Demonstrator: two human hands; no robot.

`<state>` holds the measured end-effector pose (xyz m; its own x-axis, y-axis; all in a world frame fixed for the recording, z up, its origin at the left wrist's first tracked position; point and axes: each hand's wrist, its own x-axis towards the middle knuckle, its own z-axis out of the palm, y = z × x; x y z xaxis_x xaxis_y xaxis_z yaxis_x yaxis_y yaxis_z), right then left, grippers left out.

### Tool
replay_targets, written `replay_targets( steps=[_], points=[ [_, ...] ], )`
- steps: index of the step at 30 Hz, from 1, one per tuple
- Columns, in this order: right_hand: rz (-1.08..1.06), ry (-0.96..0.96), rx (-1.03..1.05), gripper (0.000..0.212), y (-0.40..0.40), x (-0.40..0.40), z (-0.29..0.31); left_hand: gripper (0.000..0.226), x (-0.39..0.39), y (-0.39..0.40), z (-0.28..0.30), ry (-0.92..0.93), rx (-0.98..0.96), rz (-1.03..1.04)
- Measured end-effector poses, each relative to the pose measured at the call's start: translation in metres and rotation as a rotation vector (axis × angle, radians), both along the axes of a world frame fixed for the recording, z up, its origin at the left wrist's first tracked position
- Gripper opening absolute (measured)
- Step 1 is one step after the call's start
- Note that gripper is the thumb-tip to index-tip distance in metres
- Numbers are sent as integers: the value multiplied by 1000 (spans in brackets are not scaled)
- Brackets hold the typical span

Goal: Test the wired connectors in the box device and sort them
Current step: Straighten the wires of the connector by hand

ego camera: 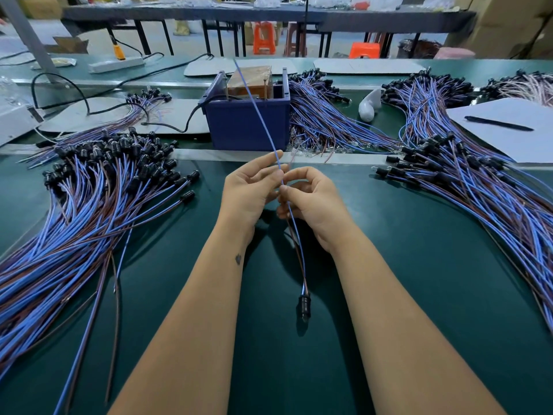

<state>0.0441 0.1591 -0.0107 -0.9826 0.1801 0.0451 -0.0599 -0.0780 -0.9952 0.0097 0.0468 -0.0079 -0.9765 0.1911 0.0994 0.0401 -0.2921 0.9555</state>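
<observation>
**One wired connector held up between both hands, short of the tester**

The wired connector (304, 304) hangs over the near middle of the green worktop (419, 265), its black plug lowest and its blue and brown leads running up into the hands. The right hand (314, 205) has its fingers curled round the leads, pinching them just below the left hand (251, 190), whose thumb and forefinger nip the blue lead while the other fingers stay loosely spread. The blue lead stands up past the hands towards the blue box device (247, 121) just beyond them; this looks like separating and straightening the two leads so their bare ends can be offered to the box. The brown lead's free end seems to poke out near the right of the fingers, but it is thin and hard to follow.

A heap of connectors (98, 187) lies on the left, another heap (478, 187) on the right and more behind the box; which is tested and which is waiting cannot be told. The box's contacts are hidden behind its front wall.
</observation>
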Motion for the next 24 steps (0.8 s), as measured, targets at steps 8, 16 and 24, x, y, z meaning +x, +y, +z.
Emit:
replay_targets(
  steps=[8,16,24],
  points=[
    [3,35,63,19,-4,2,-1,30,-1,2,-2,-33,-3,53],
    [-145,39,44,12,-1,1,1,14,-4,-5,-4,-11,-208,232],
    [-223,8,43,15,0,-2,-1,20,-5,-10,-5,59,-315,383]
  ],
)
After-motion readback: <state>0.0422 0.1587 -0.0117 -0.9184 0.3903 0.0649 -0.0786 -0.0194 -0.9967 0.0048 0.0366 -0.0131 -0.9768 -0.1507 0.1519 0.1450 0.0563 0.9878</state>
